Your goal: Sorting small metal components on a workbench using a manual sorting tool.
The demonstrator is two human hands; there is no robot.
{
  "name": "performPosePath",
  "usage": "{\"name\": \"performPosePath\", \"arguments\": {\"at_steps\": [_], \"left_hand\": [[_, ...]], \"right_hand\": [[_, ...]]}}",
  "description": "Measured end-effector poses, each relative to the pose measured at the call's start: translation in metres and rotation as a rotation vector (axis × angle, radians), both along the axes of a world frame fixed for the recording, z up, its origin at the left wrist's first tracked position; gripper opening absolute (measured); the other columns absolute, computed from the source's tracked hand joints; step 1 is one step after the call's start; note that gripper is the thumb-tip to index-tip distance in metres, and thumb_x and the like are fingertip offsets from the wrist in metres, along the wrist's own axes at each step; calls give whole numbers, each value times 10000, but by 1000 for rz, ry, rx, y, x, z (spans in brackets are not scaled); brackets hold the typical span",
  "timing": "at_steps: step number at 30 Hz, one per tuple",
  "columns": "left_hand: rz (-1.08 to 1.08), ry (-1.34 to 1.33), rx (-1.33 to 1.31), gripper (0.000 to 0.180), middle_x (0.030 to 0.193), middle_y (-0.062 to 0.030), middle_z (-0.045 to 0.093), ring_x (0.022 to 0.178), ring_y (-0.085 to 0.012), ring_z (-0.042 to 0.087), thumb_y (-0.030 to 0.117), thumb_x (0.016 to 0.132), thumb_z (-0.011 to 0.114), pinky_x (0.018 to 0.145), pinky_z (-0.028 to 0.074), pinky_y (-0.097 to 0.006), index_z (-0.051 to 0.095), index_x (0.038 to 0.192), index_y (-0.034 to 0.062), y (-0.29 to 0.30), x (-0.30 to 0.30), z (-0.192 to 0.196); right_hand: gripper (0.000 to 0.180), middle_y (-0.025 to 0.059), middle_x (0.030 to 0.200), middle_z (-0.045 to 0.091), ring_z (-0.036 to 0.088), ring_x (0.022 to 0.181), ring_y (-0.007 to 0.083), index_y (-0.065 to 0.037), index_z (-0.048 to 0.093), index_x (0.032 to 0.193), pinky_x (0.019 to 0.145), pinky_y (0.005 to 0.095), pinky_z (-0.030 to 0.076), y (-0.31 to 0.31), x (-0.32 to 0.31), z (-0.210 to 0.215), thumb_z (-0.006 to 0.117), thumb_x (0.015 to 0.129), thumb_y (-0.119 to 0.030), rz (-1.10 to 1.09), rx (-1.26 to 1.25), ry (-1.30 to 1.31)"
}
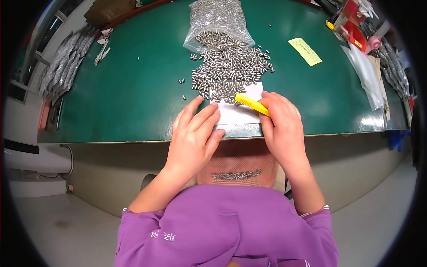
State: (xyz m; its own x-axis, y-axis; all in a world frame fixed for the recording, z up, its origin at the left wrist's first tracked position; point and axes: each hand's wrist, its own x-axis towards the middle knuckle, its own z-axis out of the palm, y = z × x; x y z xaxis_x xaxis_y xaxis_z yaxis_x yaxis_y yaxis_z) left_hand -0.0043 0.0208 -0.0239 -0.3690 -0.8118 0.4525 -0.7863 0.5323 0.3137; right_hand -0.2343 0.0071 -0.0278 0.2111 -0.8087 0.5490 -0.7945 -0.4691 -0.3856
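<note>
My right hand (282, 122) is closed around a yellow utility knife (251, 104), whose ridged front end points left into small metal pieces. Those shiny, bullet-shaped pieces (231, 66) form a loose heap, and the nearest ones lie on a sheet of white paper (235, 115). My left hand (191, 133) rests with its fingers spread at the paper's left edge, its fingertips beside the nearest pieces. Behind the heap, a clear plastic bag (218, 18) full of the same pieces lies with its mouth toward me. Whether the knife's tip touches the pieces, I cannot tell.
Below the table's front edge, a pink perforated basket (262, 171) holds a strip of the metal pieces. A yellow paper slip (305, 51) lies right of the heap. Filled bags (66, 62) are stacked at the left; a red bin (355, 33) and plastic sheets (367, 78) stand right.
</note>
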Motion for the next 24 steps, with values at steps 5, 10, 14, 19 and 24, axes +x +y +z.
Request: {"name": "performPosePath", "arguments": {"at_steps": [5, 10, 14, 19, 24], "left_hand": [[-7, 30, 16, 383, 1374, -92, 630, 1367, -358, 504, 143, 870, 734, 1091, 413, -487, 683, 1231, 24, 3, 0, -3], [-34, 66, 20, 398, 1368, -114, 626, 1363, -367, 505, 131, 865, 729, 1084, 425, -484, 673, 1242, 16, -1, -1, -4], [-58, 104, 39, 448, 1390, -153, 596, 1356, -381, 508, 109, 846, 743, 1092, 426, -484, 649, 1271, 1, -3, 1, -4], [-4, 265, 7, 729, 1514, -217, 428, 1383, -410, 447, 113, 805, 797, 1125, 394, -490, 477, 1452, 12, -7, 3, -7], [132, 227, 95, 905, 1588, -230, 329, 1468, -412, 335, 169, 806, 816, 1189, 327, -478, 326, 1553, 22, -18, 7, -8]], "right_hand": [[317, 152, 1234, 662, 601, 1200, 359, -52, 621, 1157, 1051, 495, 434, 0, 0, 2, 652, 845, -4, -9, 30, -23], [285, 159, 1193, 665, 623, 1117, 367, -46, 619, 1164, 976, 480, 472, -10, -7, 5, 642, 881, -16, -3, 72, -111], [229, 166, 1079, 667, 659, 957, 340, -23, 629, 1143, 836, 398, 529, -12, -14, 9, 641, 917, -53, -109, 197, -425], [249, 103, 1059, 631, 654, 897, 254, -45, 702, 1063, 779, 342, 533, -4, -25, 24, 744, 818, -40, 61, 318, -350], [353, 64, 1044, 606, 645, 852, 215, -122, 748, 1112, 741, 332, 543, -9, -26, 39, 799, 772, -40, 170, 377, -153]]}}
